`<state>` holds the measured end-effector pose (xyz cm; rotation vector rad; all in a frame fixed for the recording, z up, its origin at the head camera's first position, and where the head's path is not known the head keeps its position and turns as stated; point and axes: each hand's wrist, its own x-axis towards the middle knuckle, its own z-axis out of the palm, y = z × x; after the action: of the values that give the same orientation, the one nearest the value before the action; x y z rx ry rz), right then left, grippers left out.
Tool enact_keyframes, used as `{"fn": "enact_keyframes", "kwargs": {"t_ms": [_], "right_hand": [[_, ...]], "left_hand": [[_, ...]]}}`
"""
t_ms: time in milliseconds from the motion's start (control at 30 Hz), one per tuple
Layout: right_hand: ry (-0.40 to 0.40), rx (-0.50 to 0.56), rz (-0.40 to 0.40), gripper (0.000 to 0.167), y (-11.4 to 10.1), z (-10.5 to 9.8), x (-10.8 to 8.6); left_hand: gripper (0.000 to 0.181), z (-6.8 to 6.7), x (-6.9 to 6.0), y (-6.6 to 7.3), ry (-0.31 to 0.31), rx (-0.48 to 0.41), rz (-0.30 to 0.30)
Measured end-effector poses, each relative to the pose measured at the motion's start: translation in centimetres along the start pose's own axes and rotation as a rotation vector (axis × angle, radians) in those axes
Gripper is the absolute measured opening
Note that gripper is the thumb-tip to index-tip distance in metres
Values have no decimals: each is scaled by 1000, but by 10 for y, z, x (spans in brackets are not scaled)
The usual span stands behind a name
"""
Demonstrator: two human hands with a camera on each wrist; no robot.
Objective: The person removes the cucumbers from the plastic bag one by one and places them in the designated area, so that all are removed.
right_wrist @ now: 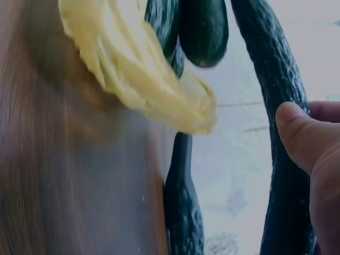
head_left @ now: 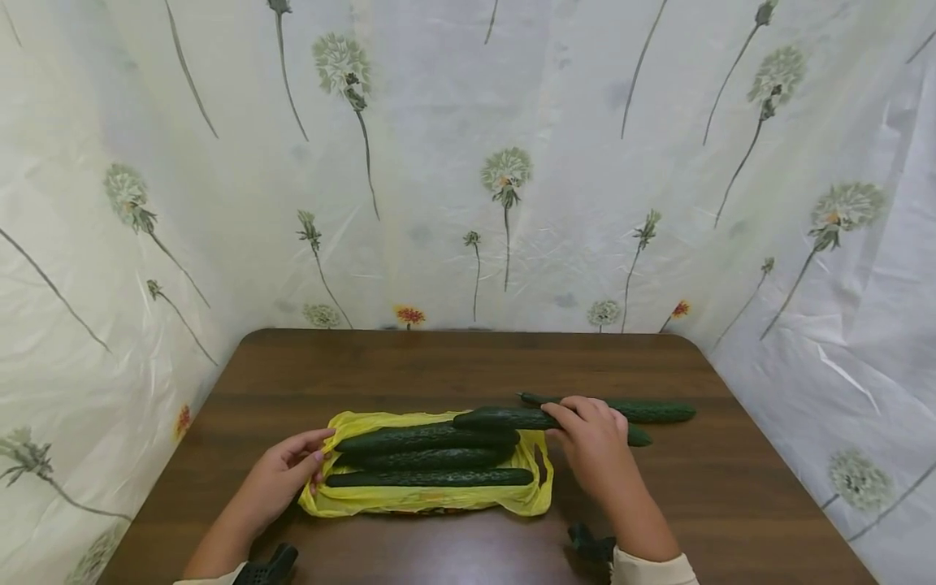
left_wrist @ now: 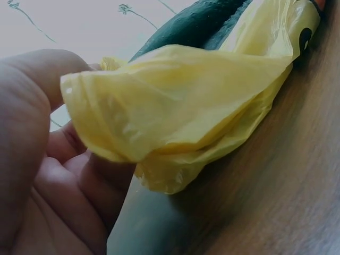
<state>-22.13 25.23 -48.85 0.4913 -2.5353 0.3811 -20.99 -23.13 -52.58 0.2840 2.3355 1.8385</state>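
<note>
A yellow plastic bag lies open on the table with several dark green cucumbers lying lengthwise in it. At the bag's left end, my left hand holds the edge between thumb and fingers; in the left wrist view, a flap of the bag covers part of the fingers. My right hand grips a cucumber, thumb on its near side in the right wrist view. Its left end reaches over the bag's right part. Behind that hand, another cucumber lies on the table.
The brown wooden table has rounded far corners. Behind it and along both sides hangs a pale curtain printed with dandelions. Dark wrist devices show at the bottom.
</note>
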Motion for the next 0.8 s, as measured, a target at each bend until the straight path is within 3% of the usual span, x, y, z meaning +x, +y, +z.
{"fn": "enact_keyframes", "kwargs": {"t_ms": [800], "right_hand": [[43,-21,9,44,32,-12,-17]], "left_hand": [[42,-1,2,-2,-10,-39,2]]}}
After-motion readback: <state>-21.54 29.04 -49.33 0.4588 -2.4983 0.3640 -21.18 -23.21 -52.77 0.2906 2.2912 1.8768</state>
